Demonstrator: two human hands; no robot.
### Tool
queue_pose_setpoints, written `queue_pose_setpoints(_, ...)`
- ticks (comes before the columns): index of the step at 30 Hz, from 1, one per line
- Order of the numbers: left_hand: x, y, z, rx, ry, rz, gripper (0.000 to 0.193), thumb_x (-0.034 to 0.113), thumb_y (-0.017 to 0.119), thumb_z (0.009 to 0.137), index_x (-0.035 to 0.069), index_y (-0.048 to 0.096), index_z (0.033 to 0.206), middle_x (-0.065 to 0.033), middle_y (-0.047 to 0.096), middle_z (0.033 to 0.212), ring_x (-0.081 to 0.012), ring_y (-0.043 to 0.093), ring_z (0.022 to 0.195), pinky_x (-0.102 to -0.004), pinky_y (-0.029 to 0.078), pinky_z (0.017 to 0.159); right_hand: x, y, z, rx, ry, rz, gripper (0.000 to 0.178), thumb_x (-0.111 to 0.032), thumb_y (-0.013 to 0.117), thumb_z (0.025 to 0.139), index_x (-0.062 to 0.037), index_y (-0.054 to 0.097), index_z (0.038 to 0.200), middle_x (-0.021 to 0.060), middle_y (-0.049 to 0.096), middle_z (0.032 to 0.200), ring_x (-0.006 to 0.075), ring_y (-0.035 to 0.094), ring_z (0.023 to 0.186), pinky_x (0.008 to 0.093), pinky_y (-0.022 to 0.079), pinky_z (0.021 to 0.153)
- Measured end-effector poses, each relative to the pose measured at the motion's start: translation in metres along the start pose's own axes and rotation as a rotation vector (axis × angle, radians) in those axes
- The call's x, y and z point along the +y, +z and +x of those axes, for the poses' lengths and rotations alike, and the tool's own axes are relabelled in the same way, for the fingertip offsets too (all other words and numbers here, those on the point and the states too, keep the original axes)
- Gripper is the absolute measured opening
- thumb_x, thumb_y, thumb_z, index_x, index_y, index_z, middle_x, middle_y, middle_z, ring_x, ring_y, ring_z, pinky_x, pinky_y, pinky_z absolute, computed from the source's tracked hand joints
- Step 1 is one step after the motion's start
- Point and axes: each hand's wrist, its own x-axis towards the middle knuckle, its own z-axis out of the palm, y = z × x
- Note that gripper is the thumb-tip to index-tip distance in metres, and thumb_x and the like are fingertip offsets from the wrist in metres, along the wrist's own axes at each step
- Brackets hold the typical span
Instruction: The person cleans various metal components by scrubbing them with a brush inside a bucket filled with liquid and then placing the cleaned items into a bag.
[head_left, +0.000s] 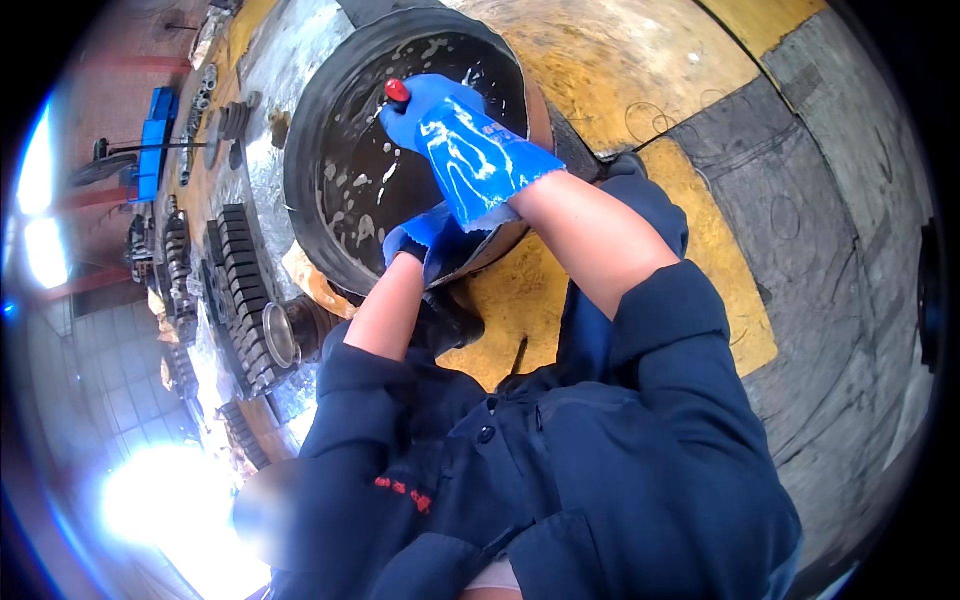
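Observation:
A round black tub (305, 215) of dark liquid with patches of pale foam on it stands in front of me. Over the tub, my right hand (432, 108), in a wet blue rubber glove, is closed round a tool with a red handle (397, 91). Only the rounded red end sticks out of the fist, so I cannot make out the tool's kind. My left hand (425, 240), also gloved in blue, reaches over the near rim of the tub beneath the right cuff. Its fingers are hidden by the right glove and the rim.
Left of the tub lie a row of dark ribbed metal blocks (240, 290), a round metal cup-like part (281, 335) and toothed shafts (176, 245). Farther left is a blue metal piece (155, 140). Worn yellow and grey mats (700, 250) cover the floor on the right.

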Motion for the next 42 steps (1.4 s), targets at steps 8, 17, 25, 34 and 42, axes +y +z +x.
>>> queue_pose_setpoints(8, -0.047, -0.006, 0.011, -0.249, 0.077, -0.876, 0.035, 0.021, 0.077, 0.105, 0.002, 0.076, 0.134, -0.0038, 0.079, 0.112, -0.0140, 0.071, 0.097, -0.0322, 0.056, 0.090, 0.001, 0.013, 0.013, -0.107, 0.025, -0.111, 0.042, -0.050, 0.064, 0.102, -0.0195, 0.084, 0.123, 0.0110, 0.083, 0.123, 0.0372, 0.078, 0.119, 0.0504, 0.060, 0.104)
queue_pose_setpoints(17, -0.135, 0.002, 0.043, -0.192, -0.028, -0.992, 0.032, 0.030, 0.072, 0.110, 0.006, 0.078, 0.131, -0.0045, 0.079, 0.116, -0.0158, 0.071, 0.098, -0.0339, 0.056, 0.086, 0.020, 0.064, 0.025, -0.260, 0.099, -0.320, 0.044, -0.053, 0.067, 0.098, -0.0210, 0.082, 0.124, 0.0107, 0.082, 0.123, 0.0384, 0.077, 0.116, 0.0476, 0.061, 0.103)
queue_pose_setpoints(25, -0.158, -0.030, 0.037, 0.027, 0.080, -1.118, 0.032, 0.030, 0.073, 0.109, 0.012, 0.074, 0.136, -0.0033, 0.081, 0.126, -0.0159, 0.073, 0.115, -0.0330, 0.053, 0.095, 0.057, 0.092, 0.024, -0.357, 0.292, -0.409, 0.043, -0.048, 0.067, 0.100, -0.0188, 0.082, 0.128, 0.0154, 0.081, 0.126, 0.0367, 0.075, 0.123, 0.0476, 0.060, 0.106)
queue_pose_setpoints(34, -0.143, -0.028, 0.045, 0.106, 0.131, -1.264, 0.038, 0.027, 0.075, 0.108, 0.011, 0.071, 0.142, -0.0039, 0.081, 0.129, -0.0153, 0.073, 0.120, -0.0302, 0.050, 0.096, 0.059, 0.085, 0.041, -0.152, 0.218, -0.121, 0.047, -0.053, 0.072, 0.095, -0.0139, 0.082, 0.118, 0.0157, 0.082, 0.116, 0.0387, 0.077, 0.114, 0.0447, 0.060, 0.102)
queue_pose_setpoints(42, -0.155, -0.032, 0.046, 0.267, 0.271, -1.248, 0.034, 0.022, 0.072, 0.108, 0.005, 0.075, 0.137, -0.0045, 0.080, 0.126, -0.0141, 0.070, 0.115, -0.0309, 0.054, 0.098, 0.064, 0.116, -0.006, -0.149, -0.132, -0.376, 0.033, -0.044, 0.077, 0.092, -0.0152, 0.079, 0.107, 0.0133, 0.082, 0.105, 0.0407, 0.079, 0.100, 0.0532, 0.062, 0.090)
